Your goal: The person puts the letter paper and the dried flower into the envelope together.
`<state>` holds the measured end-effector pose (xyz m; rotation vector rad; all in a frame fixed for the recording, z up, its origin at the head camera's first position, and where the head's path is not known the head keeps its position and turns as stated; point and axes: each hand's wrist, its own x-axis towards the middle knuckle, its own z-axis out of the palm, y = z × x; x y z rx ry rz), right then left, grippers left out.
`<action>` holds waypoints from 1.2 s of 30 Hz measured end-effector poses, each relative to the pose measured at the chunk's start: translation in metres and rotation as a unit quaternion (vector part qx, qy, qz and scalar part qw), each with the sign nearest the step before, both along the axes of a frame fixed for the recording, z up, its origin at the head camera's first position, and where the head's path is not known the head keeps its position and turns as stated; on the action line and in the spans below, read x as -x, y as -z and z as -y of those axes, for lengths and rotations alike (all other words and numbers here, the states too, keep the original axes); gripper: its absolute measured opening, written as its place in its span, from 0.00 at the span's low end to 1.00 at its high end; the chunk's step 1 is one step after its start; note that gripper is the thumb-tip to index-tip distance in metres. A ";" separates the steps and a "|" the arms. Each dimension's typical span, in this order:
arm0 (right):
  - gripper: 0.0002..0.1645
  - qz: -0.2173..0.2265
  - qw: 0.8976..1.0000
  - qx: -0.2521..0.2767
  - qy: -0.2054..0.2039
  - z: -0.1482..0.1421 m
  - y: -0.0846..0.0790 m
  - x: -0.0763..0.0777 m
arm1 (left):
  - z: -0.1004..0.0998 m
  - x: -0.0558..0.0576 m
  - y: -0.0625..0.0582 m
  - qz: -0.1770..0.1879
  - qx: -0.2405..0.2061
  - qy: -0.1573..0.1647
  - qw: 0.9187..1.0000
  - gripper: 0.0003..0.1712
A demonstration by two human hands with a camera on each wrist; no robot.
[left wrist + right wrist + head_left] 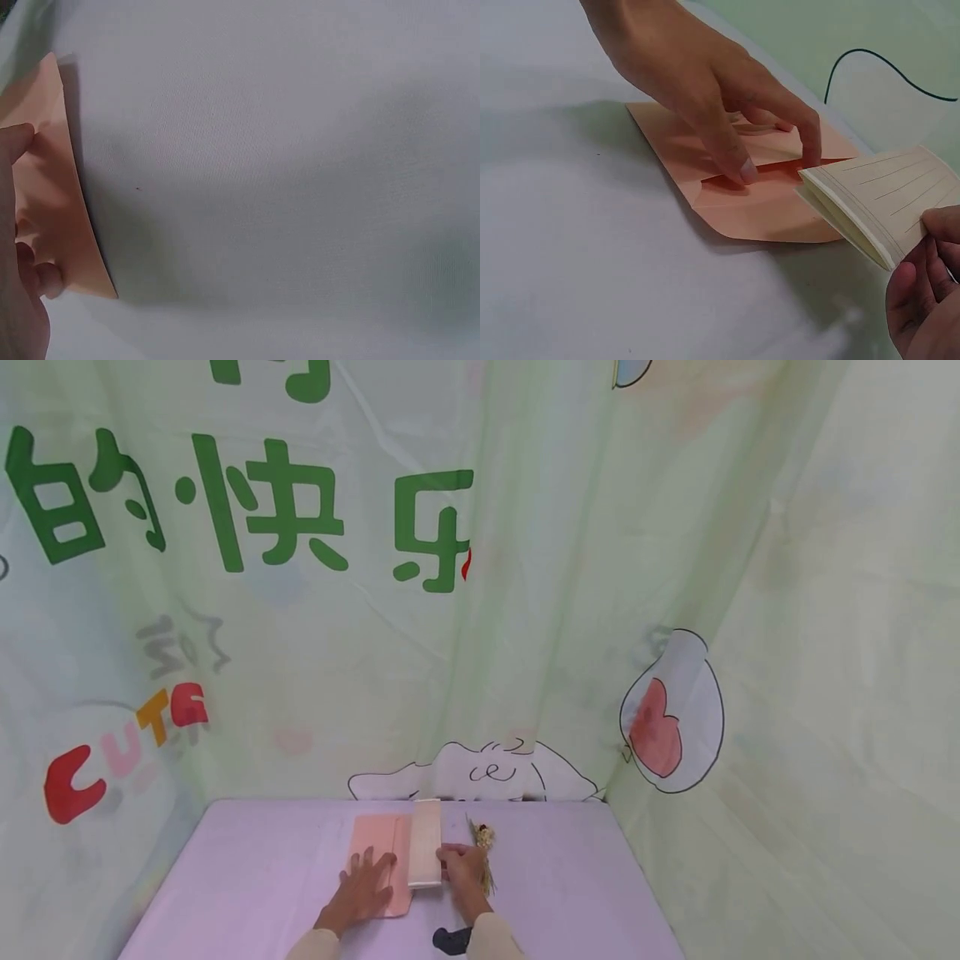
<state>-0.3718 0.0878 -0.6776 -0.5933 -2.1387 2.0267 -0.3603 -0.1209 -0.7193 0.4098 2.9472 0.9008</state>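
Note:
A pink envelope lies flat on the table, its flap folded out toward the right. My left hand rests on it with spread fingers; in the right wrist view the thumb and a fingertip touch the edge of the envelope's opening. Just above the flap, my right hand pinches a folded sheet of lined cream letter paper by its right edge. One end of the folded paper points at the envelope's opening. Only part of the left hand and envelope shows in the left wrist view.
Beside the right hand lies a small bunch of dried flowers. A dark object sits near the right sleeve, its kind unclear. The table has a lilac cover, and printed curtains hang behind and at both sides.

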 end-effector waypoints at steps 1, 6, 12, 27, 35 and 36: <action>0.10 0.003 1.000 -0.001 -0.001 0.003 0.003 0.000 | 0.000 0.000 0.000 0.004 0.002 -0.002 1.000 0.30; 0.09 0.001 1.000 -0.010 -0.004 0.011 0.018 -0.003 | -0.003 -0.003 0.002 -0.015 -0.014 -0.001 1.000 0.30; 0.04 0.021 0.998 -0.061 0.024 0.016 0.031 -0.013 | -0.006 -0.006 0.008 0.004 -0.009 0.001 1.000 0.30; 0.09 -0.037 0.969 -0.237 0.062 0.038 0.039 0.002 | 0.001 -0.003 -0.005 0.021 0.002 -0.009 1.000 0.29; 0.09 -0.033 0.967 -0.250 0.043 0.046 0.028 -0.001 | 0.002 0.000 -0.007 0.030 -0.008 -0.003 1.000 0.27; 0.09 -0.030 0.967 -0.250 0.034 0.047 0.026 -0.002 | 0.003 0.001 -0.007 0.028 -0.007 -0.002 1.000 0.27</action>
